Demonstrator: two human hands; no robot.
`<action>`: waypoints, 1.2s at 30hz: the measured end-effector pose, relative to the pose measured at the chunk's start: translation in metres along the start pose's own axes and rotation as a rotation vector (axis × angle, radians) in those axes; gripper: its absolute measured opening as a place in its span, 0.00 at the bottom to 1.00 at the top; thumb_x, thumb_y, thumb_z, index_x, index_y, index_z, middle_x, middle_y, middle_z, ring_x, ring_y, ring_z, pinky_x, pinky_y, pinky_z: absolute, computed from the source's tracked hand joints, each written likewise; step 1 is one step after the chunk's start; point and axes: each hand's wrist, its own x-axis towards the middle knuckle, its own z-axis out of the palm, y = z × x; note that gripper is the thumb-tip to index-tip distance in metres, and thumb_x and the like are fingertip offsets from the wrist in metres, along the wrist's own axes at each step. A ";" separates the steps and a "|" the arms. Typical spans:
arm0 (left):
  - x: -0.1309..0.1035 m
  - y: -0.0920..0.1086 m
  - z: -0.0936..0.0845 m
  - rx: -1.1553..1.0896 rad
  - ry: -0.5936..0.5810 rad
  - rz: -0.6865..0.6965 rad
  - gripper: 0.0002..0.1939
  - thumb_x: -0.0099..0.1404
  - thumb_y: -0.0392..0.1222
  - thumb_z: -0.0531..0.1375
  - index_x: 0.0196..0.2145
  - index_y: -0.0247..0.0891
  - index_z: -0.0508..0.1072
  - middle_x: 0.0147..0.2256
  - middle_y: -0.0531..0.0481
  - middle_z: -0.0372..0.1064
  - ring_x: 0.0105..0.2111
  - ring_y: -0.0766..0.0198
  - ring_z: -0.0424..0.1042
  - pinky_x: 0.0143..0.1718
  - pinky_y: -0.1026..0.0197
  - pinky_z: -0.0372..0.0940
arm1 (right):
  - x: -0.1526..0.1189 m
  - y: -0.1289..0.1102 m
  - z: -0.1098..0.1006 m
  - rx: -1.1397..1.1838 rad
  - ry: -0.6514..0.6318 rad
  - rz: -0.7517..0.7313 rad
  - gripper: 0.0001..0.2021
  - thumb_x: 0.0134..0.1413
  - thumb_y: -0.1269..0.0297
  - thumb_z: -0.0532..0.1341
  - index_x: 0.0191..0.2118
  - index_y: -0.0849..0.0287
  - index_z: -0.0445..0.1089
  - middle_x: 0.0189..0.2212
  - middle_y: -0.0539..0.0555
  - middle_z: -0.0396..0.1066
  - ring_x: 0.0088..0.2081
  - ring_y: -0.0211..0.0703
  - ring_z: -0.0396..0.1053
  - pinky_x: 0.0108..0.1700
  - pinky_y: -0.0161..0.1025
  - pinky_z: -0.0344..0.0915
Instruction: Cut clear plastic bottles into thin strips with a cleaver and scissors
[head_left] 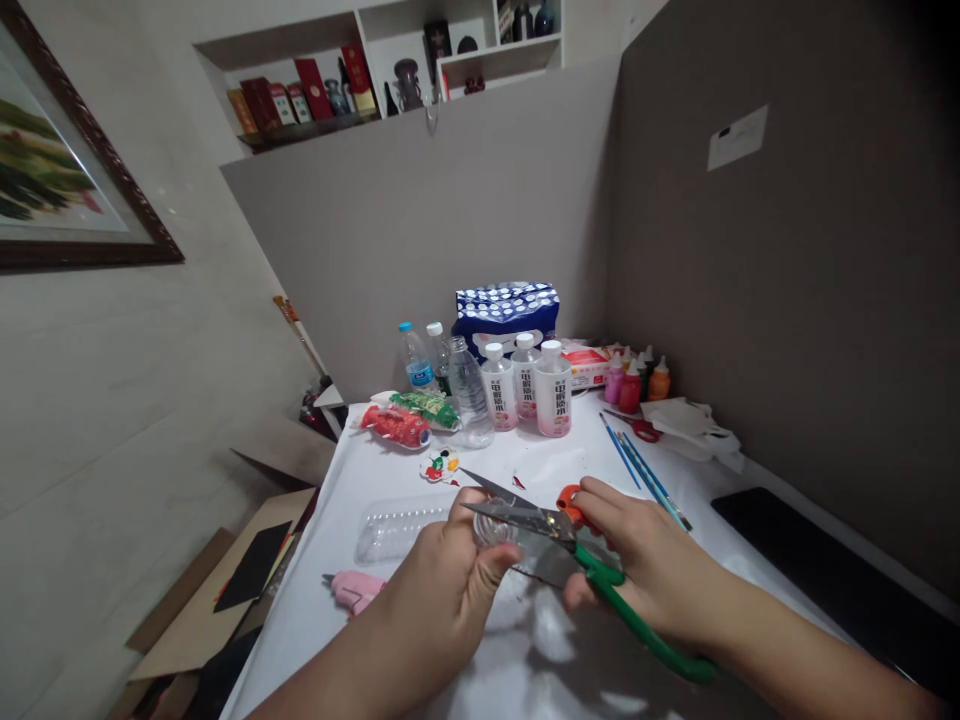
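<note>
My left hand (454, 570) is closed round a clear plastic bottle neck (491, 530), its threaded mouth between thumb and fingers. Scissors with a green handle (637, 620) are in my right hand (645, 550). Their blades (517, 505) are apart and reach across the bottle neck, the tips pointing left. Something orange (570, 503) shows at my right fingertips; whether it belongs to the scissors I cannot tell. Left of my hands lies a clear, ribbed plastic piece (397, 525), with a pink glue gun (356, 592) nearer to me, partly hidden by my left forearm.
Several bottles (553, 395) stand at the back before a blue package (506, 310). Red and green decorated bottles (396, 427) lie at left, near a paint-smeared palette (437, 465). Paintbrushes (651, 475), red scissors (637, 427), paint bottles (630, 388) and a black slab (825, 560) are at right.
</note>
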 end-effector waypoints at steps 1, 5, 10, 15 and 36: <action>0.000 0.000 -0.002 0.012 -0.005 0.015 0.17 0.70 0.48 0.48 0.27 0.40 0.65 0.28 0.49 0.64 0.27 0.63 0.65 0.29 0.63 0.61 | 0.000 0.001 -0.001 0.004 0.008 -0.015 0.23 0.45 0.41 0.64 0.35 0.56 0.64 0.31 0.51 0.64 0.29 0.43 0.63 0.31 0.38 0.58; 0.002 0.005 -0.012 0.014 -0.032 0.103 0.17 0.70 0.49 0.47 0.30 0.39 0.67 0.33 0.48 0.64 0.29 0.64 0.64 0.34 0.63 0.62 | 0.000 0.004 -0.004 0.018 0.036 -0.073 0.23 0.45 0.41 0.63 0.34 0.57 0.64 0.31 0.52 0.64 0.29 0.42 0.63 0.30 0.38 0.58; 0.004 0.010 -0.021 -0.049 -0.127 0.164 0.18 0.71 0.51 0.45 0.33 0.39 0.68 0.30 0.50 0.64 0.30 0.64 0.63 0.35 0.63 0.60 | -0.001 0.005 -0.004 0.066 0.058 -0.128 0.21 0.46 0.44 0.65 0.30 0.56 0.61 0.28 0.51 0.63 0.28 0.41 0.61 0.30 0.37 0.57; 0.005 0.008 -0.009 -0.164 0.077 -0.003 0.15 0.69 0.53 0.50 0.38 0.38 0.65 0.20 0.59 0.54 0.20 0.69 0.54 0.22 0.66 0.49 | 0.000 0.003 0.011 0.150 0.111 -0.067 0.20 0.47 0.44 0.64 0.28 0.55 0.58 0.27 0.49 0.61 0.28 0.40 0.59 0.29 0.37 0.56; 0.005 0.012 -0.004 -0.014 0.128 0.032 0.10 0.70 0.48 0.47 0.41 0.40 0.61 0.24 0.55 0.64 0.22 0.64 0.63 0.25 0.64 0.54 | -0.006 -0.013 0.017 0.173 -0.112 0.128 0.19 0.45 0.59 0.67 0.38 0.53 0.56 0.35 0.49 0.61 0.30 0.41 0.61 0.31 0.37 0.56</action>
